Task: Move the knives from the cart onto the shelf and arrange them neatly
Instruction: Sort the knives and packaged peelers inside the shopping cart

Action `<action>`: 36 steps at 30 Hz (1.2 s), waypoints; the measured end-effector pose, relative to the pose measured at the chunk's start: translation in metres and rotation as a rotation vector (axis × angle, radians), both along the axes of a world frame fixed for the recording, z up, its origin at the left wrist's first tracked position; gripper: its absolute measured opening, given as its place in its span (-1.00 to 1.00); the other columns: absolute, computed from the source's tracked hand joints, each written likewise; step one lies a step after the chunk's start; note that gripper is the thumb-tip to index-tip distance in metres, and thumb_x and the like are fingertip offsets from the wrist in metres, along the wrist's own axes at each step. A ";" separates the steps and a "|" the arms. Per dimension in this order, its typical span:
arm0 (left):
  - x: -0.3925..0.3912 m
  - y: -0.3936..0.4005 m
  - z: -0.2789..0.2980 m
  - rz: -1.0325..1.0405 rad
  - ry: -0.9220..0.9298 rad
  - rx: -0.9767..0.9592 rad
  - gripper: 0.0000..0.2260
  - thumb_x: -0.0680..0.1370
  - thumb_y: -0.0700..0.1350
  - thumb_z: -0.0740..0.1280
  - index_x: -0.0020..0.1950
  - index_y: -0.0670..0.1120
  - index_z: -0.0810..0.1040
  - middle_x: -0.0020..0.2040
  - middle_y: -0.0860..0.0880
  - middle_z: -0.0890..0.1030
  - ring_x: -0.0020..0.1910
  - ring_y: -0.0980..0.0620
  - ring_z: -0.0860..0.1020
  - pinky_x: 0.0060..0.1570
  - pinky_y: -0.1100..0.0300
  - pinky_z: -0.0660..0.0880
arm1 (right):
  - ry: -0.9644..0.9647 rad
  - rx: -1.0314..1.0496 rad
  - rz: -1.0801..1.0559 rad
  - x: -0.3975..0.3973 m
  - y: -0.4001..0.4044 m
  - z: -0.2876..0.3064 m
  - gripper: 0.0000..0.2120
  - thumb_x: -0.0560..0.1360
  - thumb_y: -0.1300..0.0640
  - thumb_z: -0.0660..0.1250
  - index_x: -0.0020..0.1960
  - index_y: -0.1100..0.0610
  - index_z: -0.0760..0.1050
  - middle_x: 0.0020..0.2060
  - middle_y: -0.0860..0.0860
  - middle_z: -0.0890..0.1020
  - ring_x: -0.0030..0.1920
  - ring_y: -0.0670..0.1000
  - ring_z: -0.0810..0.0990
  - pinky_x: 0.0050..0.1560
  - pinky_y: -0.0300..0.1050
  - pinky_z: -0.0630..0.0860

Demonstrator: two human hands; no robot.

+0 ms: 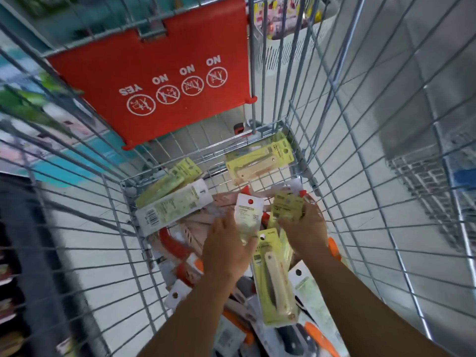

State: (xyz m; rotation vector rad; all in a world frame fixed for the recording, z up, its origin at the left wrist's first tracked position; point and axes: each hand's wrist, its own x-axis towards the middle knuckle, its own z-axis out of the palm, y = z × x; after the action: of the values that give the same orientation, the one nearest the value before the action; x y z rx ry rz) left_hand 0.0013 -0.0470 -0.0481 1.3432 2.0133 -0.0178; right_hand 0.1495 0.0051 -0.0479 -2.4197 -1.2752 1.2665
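Observation:
I look down into a wire shopping cart [144, 240] holding several packaged knives on yellow and white cards. My left hand [226, 246] grips a white-carded knife pack [248, 215] near the cart's middle. My right hand [306, 233] holds a yellow-carded knife pack [287, 206] just to its right. Another yellow pack with a cream-handled knife [275, 282] lies between my forearms. More packs lean against the far wall: a yellow one [260, 161] and a long white one [172, 207]. Orange-handled knives [319, 338] lie at the bottom. The shelf is not clearly in view.
The cart's red child-seat flap [154, 73] with YES/NO pictograms hangs at the far end. A white perforated basket [288, 45] stands beyond the cart. Dark shelving [15, 253] runs along the left. Grey floor tiles show through the wires on the right.

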 end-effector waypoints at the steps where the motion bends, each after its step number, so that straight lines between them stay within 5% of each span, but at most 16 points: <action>1: 0.003 -0.004 0.001 0.071 -0.039 -0.025 -0.40 0.49 0.16 0.33 0.43 -0.05 0.23 0.25 -0.08 0.40 0.21 -0.08 0.43 0.07 0.06 0.47 | 0.042 0.024 -0.009 0.000 -0.002 0.001 -0.47 0.40 0.12 0.42 0.34 0.08 0.37 0.10 0.05 0.59 0.07 0.08 0.56 0.06 -0.03 0.51; 7: -0.001 -0.006 0.016 0.355 -0.184 0.045 -0.94 0.55 -0.11 0.31 -0.01 -0.07 0.50 -0.07 -0.03 0.59 -0.11 -0.04 0.55 -0.16 0.12 0.47 | 0.178 0.097 0.000 0.001 -0.003 0.015 -0.65 0.40 0.18 0.42 0.17 0.10 0.48 -0.10 0.06 0.66 -0.08 0.09 0.62 -0.05 0.00 0.54; 10: -0.013 -0.003 0.027 0.345 -0.133 0.152 -0.91 0.53 -0.13 0.33 -0.16 -0.04 0.46 -0.22 0.03 0.52 -0.22 0.03 0.50 -0.23 0.19 0.39 | 0.099 0.209 0.004 0.001 0.008 0.028 -0.86 0.40 0.14 0.38 -0.05 0.12 0.54 -0.24 0.05 0.63 -0.20 0.08 0.59 -0.26 -0.09 0.44; 16: -0.028 0.021 0.044 0.286 -0.122 0.368 -0.91 0.57 -0.13 0.28 -0.10 -0.07 0.40 -0.23 0.00 0.47 -0.29 0.04 0.43 -0.36 0.19 0.27 | 0.263 0.359 -0.370 -0.017 0.043 0.042 -0.93 0.43 0.12 0.39 -0.15 0.10 0.52 -0.31 0.03 0.61 -0.36 -0.09 0.55 -0.44 -0.33 0.44; 19: -0.032 0.042 0.047 0.292 -0.086 0.434 -0.98 0.59 -0.17 0.21 0.01 -0.09 0.39 -0.25 -0.01 0.46 -0.31 -0.03 0.42 -0.37 0.16 0.25 | 0.484 0.185 -0.579 -0.029 0.066 0.034 -0.93 0.47 0.15 0.39 -0.13 0.14 0.52 -0.23 0.16 0.61 -0.29 0.07 0.56 -0.20 -0.02 0.57; 23: -0.039 0.075 0.048 0.260 -0.067 0.560 -0.68 0.48 -0.41 0.20 0.12 -0.08 0.47 -0.07 -0.09 0.55 -0.18 -0.05 0.47 -0.28 0.17 0.32 | 0.606 0.114 -0.649 -0.044 0.088 0.018 -0.84 0.49 0.23 0.37 0.07 0.19 0.55 -0.12 0.16 0.65 -0.24 0.07 0.61 -0.18 -0.08 0.62; 27: -0.033 0.107 0.037 -0.010 0.013 0.652 -0.50 0.35 -0.51 0.21 0.19 -0.13 0.52 0.01 -0.16 0.58 -0.04 -0.15 0.52 -0.14 0.14 0.39 | 0.645 0.136 -0.654 -0.049 0.103 0.003 -0.73 0.49 0.27 0.33 0.18 0.25 0.49 0.00 0.20 0.62 -0.03 0.16 0.64 -0.04 -0.06 0.58; 31: -0.020 0.124 0.012 -0.285 0.045 0.593 -0.39 0.32 -0.48 0.18 0.31 -0.08 0.47 0.20 -0.16 0.52 0.20 -0.19 0.43 0.14 0.01 0.39 | 0.305 -0.003 -0.430 -0.049 0.102 -0.003 -0.71 0.49 0.25 0.28 0.21 0.14 0.45 0.16 0.06 0.53 0.21 0.06 0.50 0.11 -0.17 0.43; 32: -0.017 0.123 0.002 -0.392 0.086 0.528 -0.39 0.38 -0.43 0.17 0.38 -0.02 0.40 0.31 -0.12 0.45 0.31 -0.16 0.36 0.26 0.01 0.32 | 0.149 0.011 -0.254 -0.049 0.098 -0.005 -0.75 0.49 0.24 0.27 0.16 0.11 0.48 0.09 0.05 0.55 0.18 0.04 0.50 0.14 -0.14 0.41; 34: -0.016 0.117 -0.020 -0.525 0.149 0.365 -0.36 0.51 -0.33 0.20 0.51 0.11 0.15 0.54 -0.05 0.14 0.50 -0.09 0.09 0.43 -0.05 0.13 | 0.329 0.068 -0.274 -0.047 0.093 -0.006 -0.84 0.48 0.28 0.24 -0.02 0.08 0.51 -0.12 0.03 0.55 -0.02 0.03 0.52 -0.01 -0.11 0.41; 36: -0.019 0.112 -0.032 -0.529 0.137 0.262 -0.27 0.54 -0.32 0.21 0.54 0.18 -0.06 0.57 0.05 -0.16 0.54 -0.03 -0.15 0.46 -0.07 -0.01 | 0.377 0.204 -0.346 -0.052 0.081 -0.006 -0.72 0.47 0.37 0.15 0.04 0.12 0.53 -0.22 0.03 0.58 -0.22 0.08 0.51 -0.25 -0.06 0.42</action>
State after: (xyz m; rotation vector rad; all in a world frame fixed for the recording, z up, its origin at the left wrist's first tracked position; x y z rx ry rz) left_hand -0.0172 0.0651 -0.0802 2.0618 1.7529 -0.0919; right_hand 0.0978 0.0861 -0.0540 -2.0220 -0.7986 1.3301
